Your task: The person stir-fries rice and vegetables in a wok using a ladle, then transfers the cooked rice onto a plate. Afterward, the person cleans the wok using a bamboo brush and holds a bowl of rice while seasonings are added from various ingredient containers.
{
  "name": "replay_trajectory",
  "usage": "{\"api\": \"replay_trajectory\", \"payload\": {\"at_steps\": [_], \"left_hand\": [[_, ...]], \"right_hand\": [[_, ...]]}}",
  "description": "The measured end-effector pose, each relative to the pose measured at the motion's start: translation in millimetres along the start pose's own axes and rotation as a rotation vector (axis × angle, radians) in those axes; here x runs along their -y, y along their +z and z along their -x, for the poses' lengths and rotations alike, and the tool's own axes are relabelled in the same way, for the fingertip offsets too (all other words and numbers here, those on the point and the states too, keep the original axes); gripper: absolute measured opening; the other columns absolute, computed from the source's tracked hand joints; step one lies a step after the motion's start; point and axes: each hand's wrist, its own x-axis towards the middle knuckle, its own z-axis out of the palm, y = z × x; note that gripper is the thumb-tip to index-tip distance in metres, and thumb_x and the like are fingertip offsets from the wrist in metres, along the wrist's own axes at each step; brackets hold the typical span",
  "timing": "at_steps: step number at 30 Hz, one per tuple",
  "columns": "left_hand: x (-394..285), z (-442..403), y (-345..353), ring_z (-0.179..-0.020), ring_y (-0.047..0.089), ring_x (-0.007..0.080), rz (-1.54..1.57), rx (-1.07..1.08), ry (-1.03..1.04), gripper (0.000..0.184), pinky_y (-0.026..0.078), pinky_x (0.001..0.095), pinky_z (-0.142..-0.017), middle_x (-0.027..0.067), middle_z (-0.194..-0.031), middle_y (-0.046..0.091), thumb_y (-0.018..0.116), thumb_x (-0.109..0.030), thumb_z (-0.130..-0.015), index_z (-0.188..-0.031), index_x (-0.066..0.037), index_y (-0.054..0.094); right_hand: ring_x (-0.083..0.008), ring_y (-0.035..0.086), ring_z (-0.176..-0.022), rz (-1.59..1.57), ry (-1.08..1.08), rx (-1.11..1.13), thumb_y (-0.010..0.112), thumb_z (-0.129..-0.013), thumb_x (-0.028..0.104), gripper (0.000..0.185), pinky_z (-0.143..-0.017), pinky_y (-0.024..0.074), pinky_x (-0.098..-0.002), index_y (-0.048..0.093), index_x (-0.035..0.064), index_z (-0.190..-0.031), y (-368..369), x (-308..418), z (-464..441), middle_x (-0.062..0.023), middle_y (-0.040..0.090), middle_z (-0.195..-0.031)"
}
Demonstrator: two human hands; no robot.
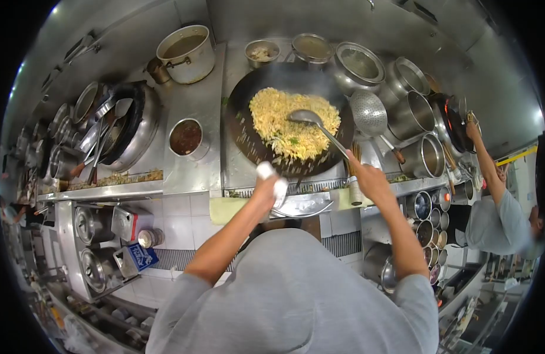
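A large dark wok [240, 97] holds fried rice [296, 127] with bits of green and egg, and grains are smeared down its left wall. Closed around a folded white cloth [280, 192], my left hand [265, 190] is at the near left rim of the wok; the cloth hides the exact grip on the rim. My right hand [368, 178] grips the handle of a metal ladle [306, 117], whose bowl lies face down on the rice. Faint steam rises over the wok.
A perforated skimmer [368, 112] lies right of the wok, near several metal pots [411, 115]. To the left stand a can of dark red sauce [186, 138] and a big stockpot [187, 56]. Another person [499, 215] works at a flaming wok on the far right.
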Motion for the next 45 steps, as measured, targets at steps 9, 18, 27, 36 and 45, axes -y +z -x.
{"api": "replay_trajectory", "payload": {"at_steps": [9, 18, 27, 36, 45], "left_hand": [[-13.7, -45.5, 18.5, -0.065, 0.062, 0.0247, 0.008, 0.143, 0.085, 0.012, 0.053, 0.0380, -0.051, 0.0082, -0.079, 0.057, 0.048, -0.004, -0.094, -0.105, -0.008, 0.048], [10.0, 56.2, -1.6, -0.086, 0.065, 0.0245, -0.020, 0.032, 0.080, 0.037, 0.058, 0.0373, -0.067, 0.0094, -0.100, 0.060, 0.047, 0.003, -0.089, -0.124, -0.011, 0.046], [-63.8, -5.3, 56.0, -0.057, 0.056, 0.0196, 0.145, -0.037, -0.001, 0.002, 0.048, 0.0357, -0.046, 0.0048, -0.072, 0.054, 0.048, -0.006, -0.094, -0.094, -0.008, 0.048], [-27.1, 40.5, 27.2, -0.086, 0.066, 0.0230, -0.071, -0.059, 0.236, 0.036, 0.057, 0.0370, -0.069, 0.0118, -0.100, 0.063, 0.045, 0.011, -0.081, -0.114, -0.003, 0.051], [-67.2, -22.1, 62.2, -0.056, 0.059, 0.0199, 0.207, -0.145, -0.170, 0.009, 0.048, 0.0338, -0.042, 0.0065, -0.077, 0.061, 0.055, -0.010, -0.090, -0.099, -0.010, 0.051]], "right_hand": [[-0.0399, 0.063, -0.065, 0.004, -0.091, -0.075, 0.054, -0.089, 0.005, 0.071, -0.063, 0.0519, -0.0492, 0.032, 0.0307, -0.151, -19.5, 53.5, 37.4, -0.0183, 0.059, -0.079], [-0.0437, 0.063, -0.083, -0.165, 0.076, -0.274, 0.061, -0.090, 0.013, 0.075, -0.075, 0.0498, -0.0507, 0.026, 0.0362, -0.152, 42.1, 19.7, -30.7, -0.0238, 0.065, -0.091], [-0.0401, 0.064, -0.085, -0.124, -0.072, 0.064, 0.059, -0.091, 0.014, 0.074, -0.079, 0.0500, -0.0509, 0.024, 0.0347, -0.153, -56.2, 10.3, 53.8, -0.0225, 0.066, -0.089], [-0.0437, 0.063, -0.075, -0.395, 0.004, -0.211, 0.055, -0.091, 0.008, 0.072, -0.069, 0.0502, -0.0501, 0.025, 0.0283, -0.154, 14.4, 5.7, 24.9, -0.0278, 0.066, -0.092], [-0.0111, 0.044, -0.050, -1.337, 0.420, 0.074, 0.056, -0.097, 0.013, 0.072, -0.041, 0.0418, -0.0298, 0.017, 0.0244, -0.156, 62.7, 47.8, -87.9, -0.0006, 0.045, -0.067]]}}
